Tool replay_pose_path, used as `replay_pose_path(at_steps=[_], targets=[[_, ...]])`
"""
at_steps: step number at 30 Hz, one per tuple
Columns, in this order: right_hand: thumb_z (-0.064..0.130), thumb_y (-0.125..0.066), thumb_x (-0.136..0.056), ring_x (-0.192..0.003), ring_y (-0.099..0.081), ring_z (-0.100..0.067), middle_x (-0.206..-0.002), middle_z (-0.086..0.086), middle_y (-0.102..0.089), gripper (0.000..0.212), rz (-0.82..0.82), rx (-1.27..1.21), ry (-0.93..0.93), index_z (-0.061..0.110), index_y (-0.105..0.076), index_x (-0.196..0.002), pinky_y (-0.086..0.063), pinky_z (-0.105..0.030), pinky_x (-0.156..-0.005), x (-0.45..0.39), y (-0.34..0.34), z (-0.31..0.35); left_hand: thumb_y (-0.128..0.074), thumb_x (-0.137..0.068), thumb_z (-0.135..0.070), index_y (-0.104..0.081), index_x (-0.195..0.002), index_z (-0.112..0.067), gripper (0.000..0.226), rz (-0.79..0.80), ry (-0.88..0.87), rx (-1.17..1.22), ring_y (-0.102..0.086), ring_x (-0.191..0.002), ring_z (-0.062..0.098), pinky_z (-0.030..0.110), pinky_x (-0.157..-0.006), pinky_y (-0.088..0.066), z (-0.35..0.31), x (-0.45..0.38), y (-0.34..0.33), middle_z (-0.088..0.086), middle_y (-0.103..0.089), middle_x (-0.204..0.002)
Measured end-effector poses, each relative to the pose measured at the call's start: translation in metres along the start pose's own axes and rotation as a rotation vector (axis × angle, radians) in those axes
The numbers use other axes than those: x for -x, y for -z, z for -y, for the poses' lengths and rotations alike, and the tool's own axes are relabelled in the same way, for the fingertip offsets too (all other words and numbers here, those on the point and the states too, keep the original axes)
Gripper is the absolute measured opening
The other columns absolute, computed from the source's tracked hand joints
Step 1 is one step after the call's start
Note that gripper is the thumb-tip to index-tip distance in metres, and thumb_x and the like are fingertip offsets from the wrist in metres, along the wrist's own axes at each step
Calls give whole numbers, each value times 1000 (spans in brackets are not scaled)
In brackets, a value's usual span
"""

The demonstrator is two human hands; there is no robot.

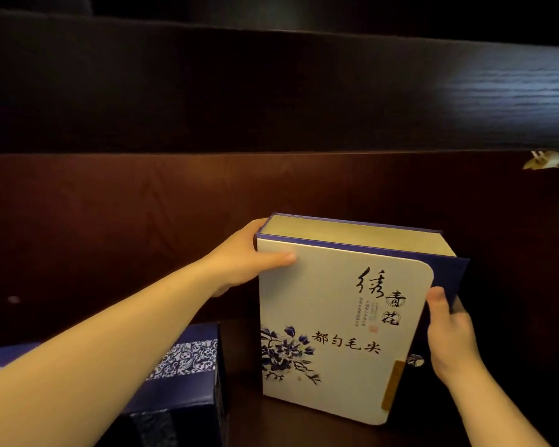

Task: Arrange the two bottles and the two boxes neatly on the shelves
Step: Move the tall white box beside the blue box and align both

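A white box (339, 321) with blue flowers, black calligraphy and a blue spine stands upright on the dark shelf (239, 337). My left hand (242, 259) grips its upper left corner, thumb on the front face. My right hand (449, 330) holds its right edge, thumb on the front. A second box (188, 375), dark blue with a blue-and-white patterned band, lies at the lower left, partly hidden under my left forearm. No bottles are in view.
A thick dark wooden shelf board (271, 91) runs across the top, above the box. The dark back panel (142, 221) is behind. A small pale object (546, 163) peeks out under the board at the far right.
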State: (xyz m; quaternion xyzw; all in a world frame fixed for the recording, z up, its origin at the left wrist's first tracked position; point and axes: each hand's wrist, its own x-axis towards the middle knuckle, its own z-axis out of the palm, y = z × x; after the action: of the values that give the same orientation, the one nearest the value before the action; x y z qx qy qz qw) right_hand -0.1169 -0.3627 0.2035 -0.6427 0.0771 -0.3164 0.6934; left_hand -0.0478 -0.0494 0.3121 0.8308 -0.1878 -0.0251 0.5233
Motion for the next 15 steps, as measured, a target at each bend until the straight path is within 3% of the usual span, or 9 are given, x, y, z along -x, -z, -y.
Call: replay_pose_path(at_steps=[2,4,6,9,11,15], targets=[[89,-62,-58,-104,-66,-28,-110,-7,-71,66,15,-50,-55,41,-63,-105,-53,-48,-85,2,-1,5,-89,-67,-44,-44,-142,-35,88,9,-26,6,-65,-110,6,40,-96,-54,-1,11,3,-12,-67,-126],[93,-63,-49,-109,-64,-30,-111,-5,-69,80,35,-73,-86,38,-62,-108,-50,-52,-93,4,0,6,-91,-64,-42,-45,-137,-35,87,31,-36,10,-65,-111,8,41,-99,-52,-4,20,5,-9,-64,-128],[88,-58,-57,-115,-62,-35,-113,-7,-69,82,56,-68,-105,30,-62,-114,-48,-56,-97,4,1,7,-90,-56,-48,-41,-137,-35,95,65,-26,5,-62,-116,14,43,-101,-51,-5,30,5,-3,-58,-134],[78,-46,-72,-110,-64,-30,-112,-5,-70,70,74,-56,-135,25,-62,-116,-52,-47,-85,7,0,7,-90,-52,-50,-33,-142,-33,108,66,-4,57,-61,-118,17,42,-99,-53,0,41,3,1,-51,-139],[75,-42,-76,-107,-65,-26,-112,-5,-70,61,73,-49,-161,30,-64,-111,-52,-44,-83,12,-3,6,-90,-54,-49,-34,-140,-37,104,65,-24,68,-62,-116,18,39,-94,-56,3,47,4,0,-53,-137],[76,-41,-76,-109,-64,-23,-118,-5,-69,66,74,-34,-189,30,-64,-116,-51,-44,-91,25,-9,2,-90,-53,-53,-42,-128,-42,90,19,-57,42,-68,-108,17,37,-88,-59,6,56,10,-2,-59,-130]])
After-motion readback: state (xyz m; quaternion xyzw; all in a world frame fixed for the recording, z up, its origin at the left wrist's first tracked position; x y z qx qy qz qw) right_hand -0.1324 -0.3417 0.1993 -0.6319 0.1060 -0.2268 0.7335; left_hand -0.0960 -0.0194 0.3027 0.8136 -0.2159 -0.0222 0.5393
